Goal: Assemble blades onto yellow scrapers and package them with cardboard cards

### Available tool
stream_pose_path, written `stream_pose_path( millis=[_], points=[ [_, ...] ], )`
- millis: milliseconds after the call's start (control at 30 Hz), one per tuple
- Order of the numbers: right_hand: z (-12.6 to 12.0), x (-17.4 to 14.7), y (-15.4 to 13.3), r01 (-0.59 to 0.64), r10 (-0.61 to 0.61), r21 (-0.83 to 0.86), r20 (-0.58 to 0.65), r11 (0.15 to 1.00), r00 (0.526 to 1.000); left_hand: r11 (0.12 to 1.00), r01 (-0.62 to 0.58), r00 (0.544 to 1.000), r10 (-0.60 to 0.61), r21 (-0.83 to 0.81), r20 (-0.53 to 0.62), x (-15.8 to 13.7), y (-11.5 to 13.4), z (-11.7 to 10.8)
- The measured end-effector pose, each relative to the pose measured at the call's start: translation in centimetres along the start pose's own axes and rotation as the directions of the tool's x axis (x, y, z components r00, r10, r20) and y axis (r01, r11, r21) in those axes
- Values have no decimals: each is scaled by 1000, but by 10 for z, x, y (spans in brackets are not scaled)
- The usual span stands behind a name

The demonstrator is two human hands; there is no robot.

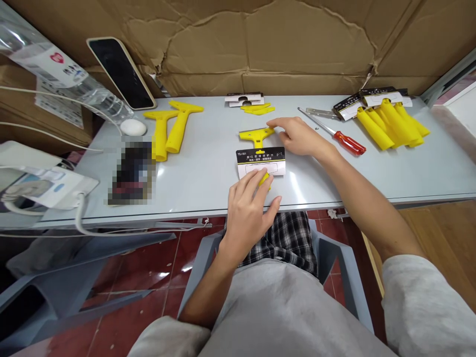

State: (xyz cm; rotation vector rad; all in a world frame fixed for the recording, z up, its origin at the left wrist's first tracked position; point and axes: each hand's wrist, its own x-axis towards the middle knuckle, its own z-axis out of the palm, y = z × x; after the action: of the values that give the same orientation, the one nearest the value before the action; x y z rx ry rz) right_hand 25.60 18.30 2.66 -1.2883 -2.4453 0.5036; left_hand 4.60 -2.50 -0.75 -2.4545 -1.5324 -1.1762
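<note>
By the table's (197, 186) front edge, scraper (258, 139) runs front-to-back, our left hand (247, 206) spread over its handle, right hand (298, 136) loosely parted beside its head.

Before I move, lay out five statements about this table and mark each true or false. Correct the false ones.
1. The screwdriver is red-handled. True.
2. The right hand grips the screwdriver. False: the hand is at the scraper, and the screwdriver lies on the table.
3. The left hand covers part of the card. True.
4. The card is plain white, with no print. False: it is black above and white below, with print.
5. The phone is to the left of both hands. True.
</note>
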Motion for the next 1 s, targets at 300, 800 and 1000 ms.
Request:
stream_pose_path(
  millis=[300,800,1000],
  points=[
    [-4,-4,-8,-7,8,-40,43,999,999,999,22,999,-23,43,33,6,-5,6],
    [-7,-4,-7,34,-31,-27,119,999,992,994,98,995,-98,56,-5,24,-12,9],
    [-8,-5,-7,51,-50,-6,117,999,992,994,83,994,-88,72,69,32,-11,6]
  ],
)
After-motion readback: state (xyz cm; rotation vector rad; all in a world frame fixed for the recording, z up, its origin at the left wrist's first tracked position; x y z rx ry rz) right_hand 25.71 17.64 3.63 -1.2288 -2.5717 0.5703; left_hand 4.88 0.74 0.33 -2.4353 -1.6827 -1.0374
